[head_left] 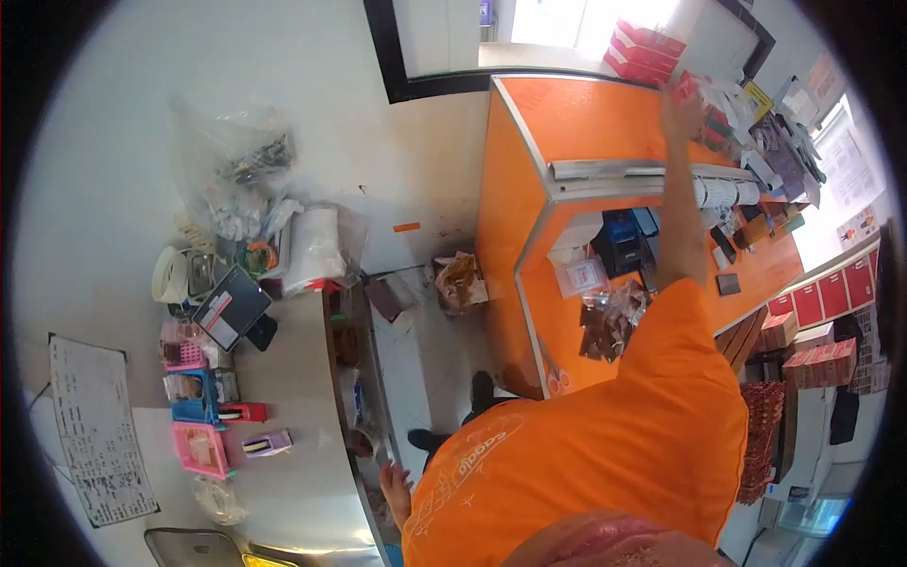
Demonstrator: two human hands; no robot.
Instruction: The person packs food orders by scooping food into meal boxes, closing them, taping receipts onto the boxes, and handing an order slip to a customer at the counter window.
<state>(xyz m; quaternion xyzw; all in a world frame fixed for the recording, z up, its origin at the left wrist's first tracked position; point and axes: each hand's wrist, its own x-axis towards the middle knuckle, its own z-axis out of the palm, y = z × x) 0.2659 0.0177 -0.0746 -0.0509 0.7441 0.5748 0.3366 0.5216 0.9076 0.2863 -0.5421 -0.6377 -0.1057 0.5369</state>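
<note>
My right hand (684, 115) is stretched out over the top of the orange counter (590, 113). It is at a pile of red and white packets (718, 123), and its fingers are too blurred to show whether it grips one. Down by the edge of the steel table (293, 397) hangs my left hand (397, 491), fingers apart and nothing visible in it. Below my right arm, on the counter's inner shelf, lie brown sachets in clear plastic (605, 331), near a black device (619, 241).
Red boxes (644, 52) stand by the window. Scissors (557, 378) lie at the counter's near edge. A tablet on a stand (233, 307), plastic baskets (200, 449) and bags (316, 246) crowd the steel table. An open carton (460, 282) sits on the floor between.
</note>
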